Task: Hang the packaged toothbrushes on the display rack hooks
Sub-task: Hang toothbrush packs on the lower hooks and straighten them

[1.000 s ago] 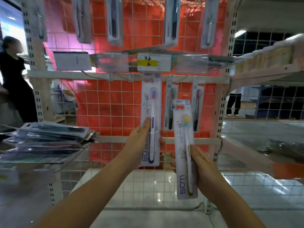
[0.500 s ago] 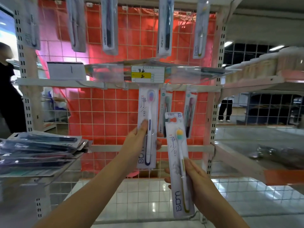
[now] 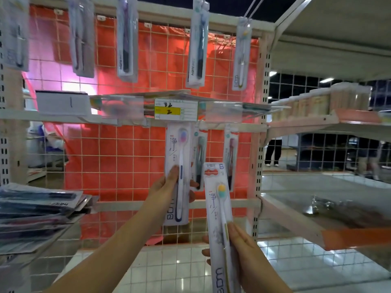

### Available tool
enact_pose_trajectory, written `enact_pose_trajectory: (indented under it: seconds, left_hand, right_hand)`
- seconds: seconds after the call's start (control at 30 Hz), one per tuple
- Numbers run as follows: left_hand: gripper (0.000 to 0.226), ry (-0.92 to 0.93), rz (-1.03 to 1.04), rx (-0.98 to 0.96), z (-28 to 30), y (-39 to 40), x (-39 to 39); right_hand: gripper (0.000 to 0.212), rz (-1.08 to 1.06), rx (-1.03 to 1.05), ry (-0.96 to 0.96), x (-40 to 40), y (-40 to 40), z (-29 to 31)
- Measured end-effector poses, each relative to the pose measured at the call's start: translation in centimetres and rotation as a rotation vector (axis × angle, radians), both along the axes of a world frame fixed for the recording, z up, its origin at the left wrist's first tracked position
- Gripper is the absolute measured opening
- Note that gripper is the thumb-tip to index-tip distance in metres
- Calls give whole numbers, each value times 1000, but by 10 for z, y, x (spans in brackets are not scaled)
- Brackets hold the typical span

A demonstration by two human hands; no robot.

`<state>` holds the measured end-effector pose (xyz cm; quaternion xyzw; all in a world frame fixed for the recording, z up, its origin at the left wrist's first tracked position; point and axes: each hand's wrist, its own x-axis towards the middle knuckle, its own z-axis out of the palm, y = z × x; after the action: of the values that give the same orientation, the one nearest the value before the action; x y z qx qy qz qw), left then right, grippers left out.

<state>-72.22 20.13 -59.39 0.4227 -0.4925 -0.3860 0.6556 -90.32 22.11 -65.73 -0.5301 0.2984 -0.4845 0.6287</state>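
My left hand (image 3: 167,187) grips a white pack with a blue-handled toothbrush (image 3: 178,166), its top up under the price tag (image 3: 175,111) at the middle rail of the wire rack (image 3: 118,157). Whether the pack sits on a hook is hidden. My right hand (image 3: 239,252) holds a second pack with a yellow-handled toothbrush (image 3: 219,208) upright, lower and to the right, clear of the rack. Two more packs (image 3: 198,157) hang behind them on the same rail.
Several toothbrush packs (image 3: 196,45) hang from the top row of hooks. A stack of loose packs (image 3: 36,216) lies on a shelf at the left. An orange-edged shelf (image 3: 296,225) juts out at the right. People stand beyond the mesh at the right.
The view has tilted upward, showing more of the top row. My right hand with the yellow-handled pack has dropped lower. My left hand keeps its pack at the middle rail.
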Motion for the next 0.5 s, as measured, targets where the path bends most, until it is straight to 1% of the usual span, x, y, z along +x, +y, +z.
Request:
enact_pose_trajectory:
  seconds: [0.1,0.23,0.37,0.43,0.5]
  left_hand:
    - [43,-7,9,7,2,-1,-1]
    - [46,18,-36,-20,-1,4,-4]
    - [44,9,-72,-36,5,10,-5]
    - [44,-23,-61,-44,8,8,-4]
    - [43,-13,-82,-52,8,8,-6]
  right_hand:
    - [35,-1,10,-1,0,1,0]
    - [37,12,30,-37,1,2,-2]
    - [44,41,14,-39,1,3,-4]
    - [46,49,19,-39,2,4,-5]
    - [47,55,18,-45,3,4,-7]
